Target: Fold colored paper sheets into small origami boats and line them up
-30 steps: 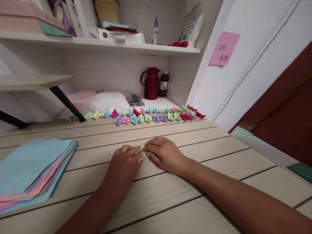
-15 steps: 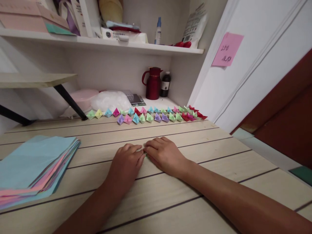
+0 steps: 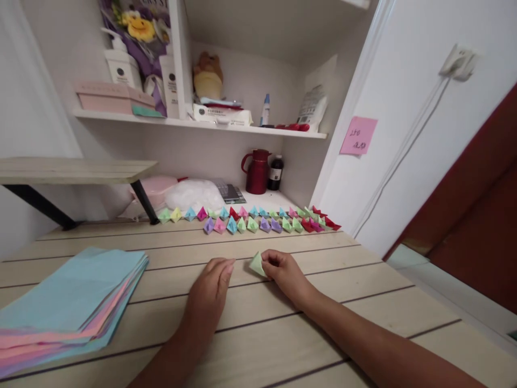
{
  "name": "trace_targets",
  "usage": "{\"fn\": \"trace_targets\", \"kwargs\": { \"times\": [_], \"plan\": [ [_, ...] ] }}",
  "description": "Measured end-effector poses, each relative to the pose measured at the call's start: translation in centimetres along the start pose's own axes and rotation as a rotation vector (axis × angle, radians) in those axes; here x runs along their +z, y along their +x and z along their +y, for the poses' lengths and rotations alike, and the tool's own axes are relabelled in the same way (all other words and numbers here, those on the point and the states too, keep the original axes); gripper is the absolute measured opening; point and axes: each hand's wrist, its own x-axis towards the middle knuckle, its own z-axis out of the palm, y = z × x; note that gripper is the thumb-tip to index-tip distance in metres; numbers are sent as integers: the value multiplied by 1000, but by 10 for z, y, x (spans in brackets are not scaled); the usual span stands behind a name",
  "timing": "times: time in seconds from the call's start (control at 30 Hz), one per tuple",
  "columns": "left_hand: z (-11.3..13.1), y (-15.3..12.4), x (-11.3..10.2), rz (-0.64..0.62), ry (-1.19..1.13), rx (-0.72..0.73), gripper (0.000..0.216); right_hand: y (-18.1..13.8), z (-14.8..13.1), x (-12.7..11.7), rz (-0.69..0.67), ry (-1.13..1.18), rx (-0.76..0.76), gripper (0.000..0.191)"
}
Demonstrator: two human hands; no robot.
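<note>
My right hand pinches a small folded piece of light green paper between thumb and fingers, just over the slatted wooden table. The folded paper has a pointed top and juts out to the left of my fingers. My left hand rests to its left, apart from the paper, fingers together and thumb against them, with nothing showing in it. Beyond both hands stand rows of small folded paper boats in several colours. To the left lies a stack of coloured paper sheets, light blue on top.
A raised wooden stand on black legs is at the back left. Behind the boats are a white plastic bag, a dark red jug and a dark bottle. Above runs a loaded shelf.
My hands have come apart; before, they were together over the table. The green folded paper now shows in my right hand. The view has tilted upward, showing more of the shelf.
</note>
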Motion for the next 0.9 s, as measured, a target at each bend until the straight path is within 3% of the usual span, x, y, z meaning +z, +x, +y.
{"fn": "trace_targets", "kwargs": {
  "times": [0.13, 0.3, 0.47, 0.67, 0.8, 0.9],
  "plan": [
    [-2, 0, 0, 61, -190, -86, 38, 4, -9, 4, -79, 326, 192, 12],
    [6, 0, -3, 19, -486, -299, 42, -3, -17, 23, -75, 535, 211, 14],
    [13, 3, -2, 18, -581, -368, 36, -14, -20, 33, -129, 515, 180, 17],
    [11, -3, 8, -111, -610, -255, 35, -17, -18, 28, -116, 518, 151, 21],
    [18, -5, 8, -78, -552, -341, 24, -19, -15, 28, -160, 449, 135, 21],
    [24, -4, 5, -51, -482, -343, 17, -19, -12, 26, -112, 260, -19, 12]
  ]
}}
